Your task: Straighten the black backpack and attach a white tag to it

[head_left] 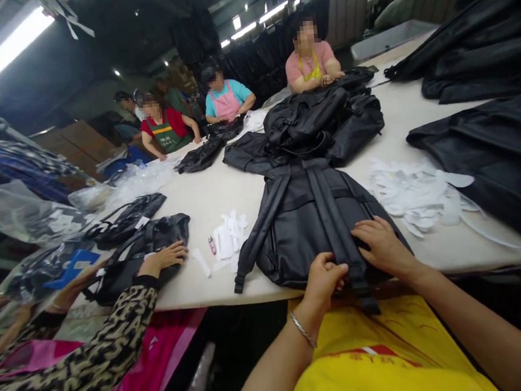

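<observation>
The left hand [325,278] has its grip curled around the near end of a black backpack [311,224], fingers folded over the lower edge beside a strap. The right hand [381,244] lies flat on the same backpack just to the right, fingers spread apart and pressing the fabric, clamped on nothing. The backpack lies back-up at the near edge of the pale counter [206,197], its two shoulder straps running away from the hands. Right of it is a scatter of white paper scraps [418,197]; left of it a smaller heap of white tags [230,237] with a small pink clip beside them. Farther left, a co-worker's hand [165,257] in a leopard-print sleeve rests on another black bag [144,248]. Beyond lies a pile of black backpacks [322,120], and four people sit along the far side.
</observation>
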Motion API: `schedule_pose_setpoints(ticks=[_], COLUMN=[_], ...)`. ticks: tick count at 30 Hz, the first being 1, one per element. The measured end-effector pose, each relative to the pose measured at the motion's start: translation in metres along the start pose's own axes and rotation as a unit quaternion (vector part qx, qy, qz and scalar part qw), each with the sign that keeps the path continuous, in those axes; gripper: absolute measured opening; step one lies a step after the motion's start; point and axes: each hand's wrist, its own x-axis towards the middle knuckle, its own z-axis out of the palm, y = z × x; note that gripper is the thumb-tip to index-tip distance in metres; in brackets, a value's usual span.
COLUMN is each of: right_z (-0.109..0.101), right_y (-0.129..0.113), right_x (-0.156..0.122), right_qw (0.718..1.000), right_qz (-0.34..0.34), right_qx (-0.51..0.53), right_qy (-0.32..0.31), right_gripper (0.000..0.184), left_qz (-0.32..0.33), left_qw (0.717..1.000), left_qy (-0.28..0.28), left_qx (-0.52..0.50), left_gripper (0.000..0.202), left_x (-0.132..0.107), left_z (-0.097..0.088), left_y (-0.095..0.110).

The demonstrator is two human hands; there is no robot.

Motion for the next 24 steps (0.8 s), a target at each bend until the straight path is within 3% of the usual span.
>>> schedule_pose_setpoints(ticks=[3,5,9,13,15,18,24], right_z=[-0.019,-0.036,-0.067,-0.084,-0.086,-0.082,-0.07], right_y=[-0.009,-0.018,-0.032,-0.038,-0.037,-0.028,-0.014], right_x=[-0.001,-0.001,-0.002,-0.002,0.001,0.015,0.051], right_qw=[0.986,0.966,0.941,0.884,0.877,0.891,0.902], right_qz=[0.094,0.139,0.142,0.178,0.187,0.209,0.193], right_qx=[0.136,0.219,0.299,0.418,0.421,0.35,0.318], right_qy=[0.019,0.016,0.072,0.108,0.137,0.201,0.218], right_gripper=[0.019,0.023,0.03,0.038,0.04,0.042,0.041], left_qz=[-0.012,-0.015,0.069,0.131,0.13,0.117,0.114], left_qw=[0.994,0.987,0.966,0.938,0.931,0.919,0.906], left_qy=[-0.091,-0.124,-0.085,-0.091,-0.095,-0.096,-0.091], left_qx=[-0.052,-0.103,-0.234,-0.306,-0.326,-0.364,-0.397], left_gripper=[0.03,0.03,0.027,0.02,0.014,0.017,0.029], left_x=[0.001,0.004,0.018,0.034,0.041,0.051,0.052], left_z=[0.003,0.007,0.026,0.051,0.061,0.073,0.088], left_y=[0.033,0.059,0.101,0.129,0.142,0.162,0.181])
